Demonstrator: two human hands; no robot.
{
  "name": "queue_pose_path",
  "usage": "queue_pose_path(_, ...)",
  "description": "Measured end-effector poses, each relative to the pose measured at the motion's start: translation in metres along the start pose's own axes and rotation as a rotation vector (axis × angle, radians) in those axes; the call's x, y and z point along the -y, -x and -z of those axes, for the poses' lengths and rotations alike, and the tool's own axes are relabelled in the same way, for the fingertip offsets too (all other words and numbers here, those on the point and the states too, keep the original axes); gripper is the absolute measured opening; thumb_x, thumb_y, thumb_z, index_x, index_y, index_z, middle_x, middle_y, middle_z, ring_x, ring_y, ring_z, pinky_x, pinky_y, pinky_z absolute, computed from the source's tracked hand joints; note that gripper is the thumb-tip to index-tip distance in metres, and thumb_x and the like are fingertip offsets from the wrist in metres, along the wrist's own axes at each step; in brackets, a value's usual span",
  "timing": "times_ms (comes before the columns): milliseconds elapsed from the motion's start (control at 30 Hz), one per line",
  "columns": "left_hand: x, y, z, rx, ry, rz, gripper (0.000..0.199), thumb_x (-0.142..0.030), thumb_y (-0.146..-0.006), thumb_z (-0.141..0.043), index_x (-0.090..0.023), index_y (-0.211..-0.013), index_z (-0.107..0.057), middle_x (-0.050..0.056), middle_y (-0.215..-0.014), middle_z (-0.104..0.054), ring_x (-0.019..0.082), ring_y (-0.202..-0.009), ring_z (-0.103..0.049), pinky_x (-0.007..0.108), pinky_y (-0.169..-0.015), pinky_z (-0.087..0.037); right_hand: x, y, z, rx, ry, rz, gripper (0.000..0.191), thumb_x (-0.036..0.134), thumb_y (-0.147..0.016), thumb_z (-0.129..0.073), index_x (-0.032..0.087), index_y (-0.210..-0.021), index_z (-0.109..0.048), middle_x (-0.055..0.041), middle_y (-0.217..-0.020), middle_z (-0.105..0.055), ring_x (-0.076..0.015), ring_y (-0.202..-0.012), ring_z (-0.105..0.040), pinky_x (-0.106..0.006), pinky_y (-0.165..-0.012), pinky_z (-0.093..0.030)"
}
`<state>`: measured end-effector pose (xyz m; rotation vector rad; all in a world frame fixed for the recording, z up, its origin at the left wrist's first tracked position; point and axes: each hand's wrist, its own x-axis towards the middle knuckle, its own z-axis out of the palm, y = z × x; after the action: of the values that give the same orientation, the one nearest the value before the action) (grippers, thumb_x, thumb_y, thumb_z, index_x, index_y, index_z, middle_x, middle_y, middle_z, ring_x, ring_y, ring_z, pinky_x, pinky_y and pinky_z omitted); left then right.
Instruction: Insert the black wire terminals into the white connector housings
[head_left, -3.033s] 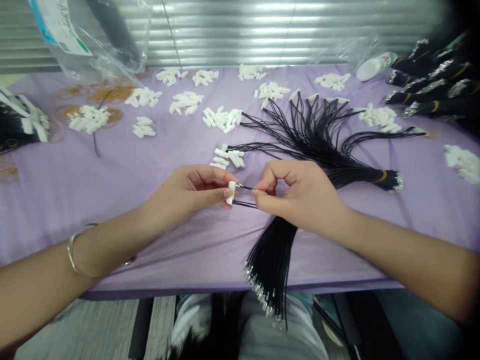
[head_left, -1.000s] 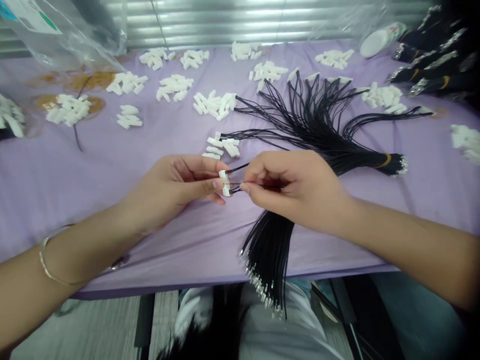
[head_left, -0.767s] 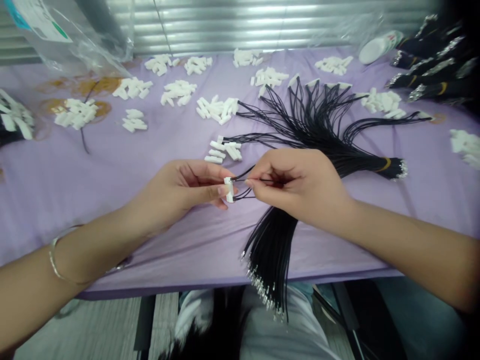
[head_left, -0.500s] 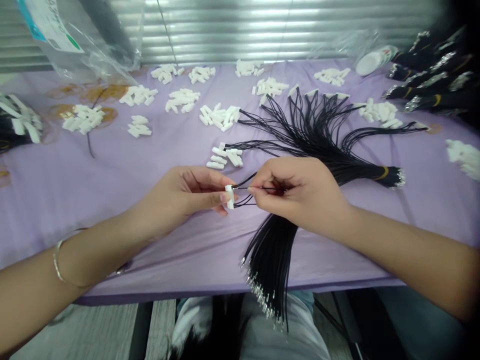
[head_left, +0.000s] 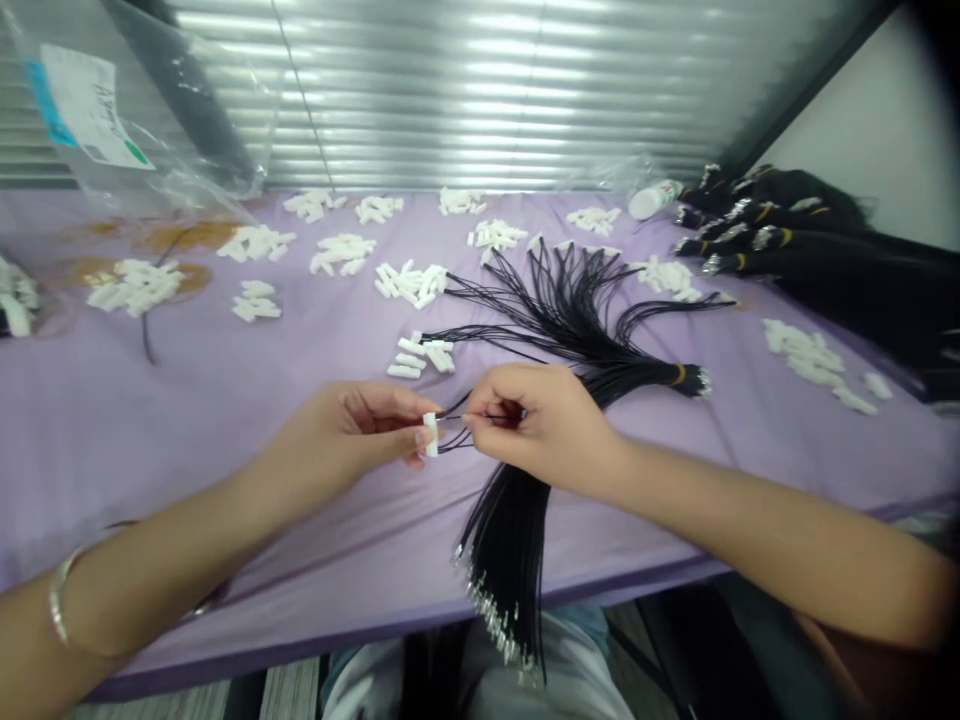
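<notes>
We count one connector [head_left: 430, 436] pinched in the left hand [head_left: 352, 437], one wire [head_left: 451, 417] pinched in the right hand [head_left: 529, 423], one bottle [head_left: 655, 200] lying on the surface [head_left: 319, 350].

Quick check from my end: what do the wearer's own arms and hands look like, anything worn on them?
The left hand and right hand are both ungloved. No sleeve shows on either forearm. A slim, curved, silver-coloured bangle circles the left forearm; the right forearm shows no jewellery.
</notes>
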<state>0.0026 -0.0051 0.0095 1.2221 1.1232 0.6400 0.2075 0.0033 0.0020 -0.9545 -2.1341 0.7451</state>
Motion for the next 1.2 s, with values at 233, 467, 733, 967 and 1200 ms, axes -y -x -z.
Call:
queue_pose_path(233,0.008,-0.002,0.004,0.003,-0.005,-0.036,0.019,-0.017,-0.066,-0.074,-0.025,-0.083,-0.072,-0.003,-0.066,-0.069,0.009,-0.059,-0.061,0.015,-0.061,-0.049,-0.007,-0.005,0.001,0.027,0.005,0.102,0.003,0.011,-0.070,-0.057,0.012,-0.067,-0.058,0.0046,-0.057,-0.044,-0.0042,-0.054,-0.040,-0.015,-0.053,-0.032)
queue_pose_path(467,-0.002,0.000,-0.005,-0.001,0.058,0.031,0.015,-0.020,-0.067,-0.073,-0.017,-0.081,-0.069,-0.001,-0.065,-0.067,0.010,-0.059,-0.061,0.020,-0.062,-0.050,-0.005,-0.002,0.000,0.026,0.076,0.124,0.003,0.010,-0.070,-0.058,0.013,-0.069,-0.059,0.0045,-0.057,-0.046,-0.0047,-0.054,-0.041,-0.016,-0.052,-0.031)
queue_pose_path(733,0.003,-0.003,-0.003,-0.011,0.056,0.062,0.018,-0.019,-0.067,-0.074,-0.015,-0.084,-0.069,0.001,-0.068,-0.068,0.009,-0.060,-0.060,0.020,-0.065,-0.050,-0.007,-0.003,-0.008,0.026,0.075,0.082,0.006,0.014,-0.076,-0.056,0.013,-0.071,-0.059,0.0039,-0.057,-0.044,-0.0059,-0.055,-0.042,-0.017,-0.053,-0.032)
queue_pose_path(967,0.007,-0.005,-0.006,-0.045,0.122,-0.081,0.026,-0.019,-0.070,-0.071,-0.019,-0.095,-0.066,-0.001,-0.076,-0.067,0.009,-0.065,-0.060,0.020,-0.066,-0.049,-0.003,-0.004,0.003,0.020,0.239,0.202,0.008,0.019,-0.082,-0.055,0.014,-0.084,-0.060,-0.0019,-0.074,-0.056,-0.0104,-0.069,-0.051,-0.022,-0.063,-0.040)
queue_pose_path(1200,0.006,-0.008,0.002,-0.161,0.076,-0.181,0.011,-0.019,-0.074,-0.068,-0.023,-0.084,-0.073,-0.002,-0.078,-0.067,0.007,-0.067,-0.058,0.016,-0.069,-0.046,0.008,-0.003,0.025,0.579,0.303,0.366,0.011,0.018,-0.083,-0.054,0.016,-0.087,-0.063,-0.0058,-0.087,-0.058,-0.0157,-0.081,-0.053,-0.028,-0.071,-0.042)
